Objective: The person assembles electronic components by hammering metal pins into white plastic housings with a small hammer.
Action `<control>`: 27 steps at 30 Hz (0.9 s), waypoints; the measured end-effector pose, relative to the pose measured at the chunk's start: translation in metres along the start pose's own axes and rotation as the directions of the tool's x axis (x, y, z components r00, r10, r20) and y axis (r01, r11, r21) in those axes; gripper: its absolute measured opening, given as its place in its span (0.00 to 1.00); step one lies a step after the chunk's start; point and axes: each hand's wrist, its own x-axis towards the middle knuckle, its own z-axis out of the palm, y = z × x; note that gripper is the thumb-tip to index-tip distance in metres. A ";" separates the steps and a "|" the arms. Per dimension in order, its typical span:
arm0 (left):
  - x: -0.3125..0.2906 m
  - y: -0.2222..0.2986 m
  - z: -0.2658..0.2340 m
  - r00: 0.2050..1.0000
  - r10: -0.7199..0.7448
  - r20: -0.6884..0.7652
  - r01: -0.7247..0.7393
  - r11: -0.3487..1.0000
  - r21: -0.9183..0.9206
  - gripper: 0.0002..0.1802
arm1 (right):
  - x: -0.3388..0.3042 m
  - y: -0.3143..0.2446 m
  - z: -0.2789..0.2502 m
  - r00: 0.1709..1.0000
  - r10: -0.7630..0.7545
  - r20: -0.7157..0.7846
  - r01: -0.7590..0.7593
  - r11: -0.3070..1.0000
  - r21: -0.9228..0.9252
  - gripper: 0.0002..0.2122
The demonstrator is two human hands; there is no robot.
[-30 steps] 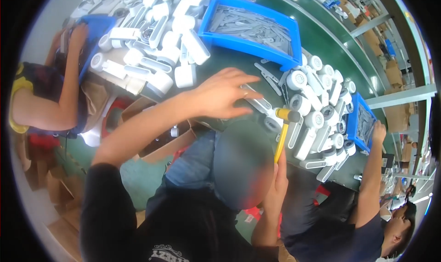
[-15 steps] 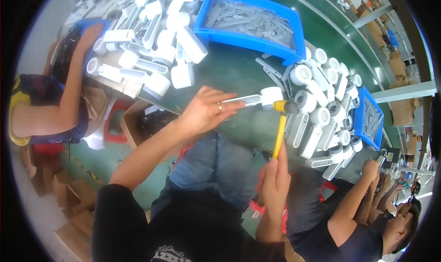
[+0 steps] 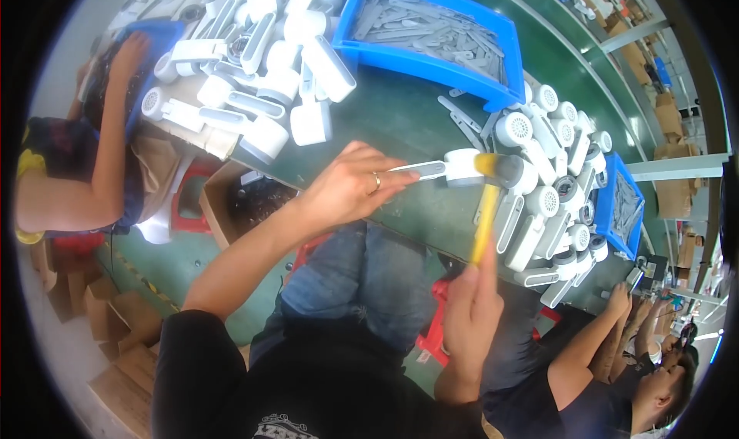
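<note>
The lower end of the hammer (image 3: 486, 217) is concealed inside the right hand (image 3: 473, 304). Motion blur softens the hammer's yellow-and-grey head, which covers the right edge of the white shower head (image 3: 460, 166) from where I stand; I cannot tell whether the two touch. The near end of the shower head's handle is covered by the left fingers. I also cannot tell whether the piece rests on the green table (image 3: 369, 120) or is held just above it. The rim of the blue bin (image 3: 427, 68) is cut off at the top.

The left forearm rises from the lower left, and the left hand (image 3: 348, 183) is turned palm down, its fingers narrowed on the handle. The shower head points to the right, between the left hand and the hammer. The right hand is wrapped around the hammer's handle, index finger laid along it, with the hammer standing nearly upright beside the pile of white parts (image 3: 543, 201).

Compared with half a second earlier, the left grip is unchanged. The hammer is now higher against the shower head; previously its head overlapped only the lower right corner.
</note>
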 end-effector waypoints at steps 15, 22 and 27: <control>0.004 0.000 -0.002 1.000 -0.001 0.006 0.001 0.998 -0.058 0.21 | 0.004 -0.013 -0.005 0.999 0.019 0.047 -0.015 0.996 -0.083 0.26; -0.003 0.001 -0.001 1.000 0.005 -0.006 -0.006 0.998 -0.068 0.21 | 0.005 -0.010 -0.002 0.996 -0.046 0.070 0.056 0.988 -0.145 0.25; -0.002 0.010 0.000 0.933 -0.352 0.075 0.360 0.924 -0.132 0.55 | -0.008 -0.011 0.006 0.991 -0.126 0.038 0.128 0.990 -0.057 0.27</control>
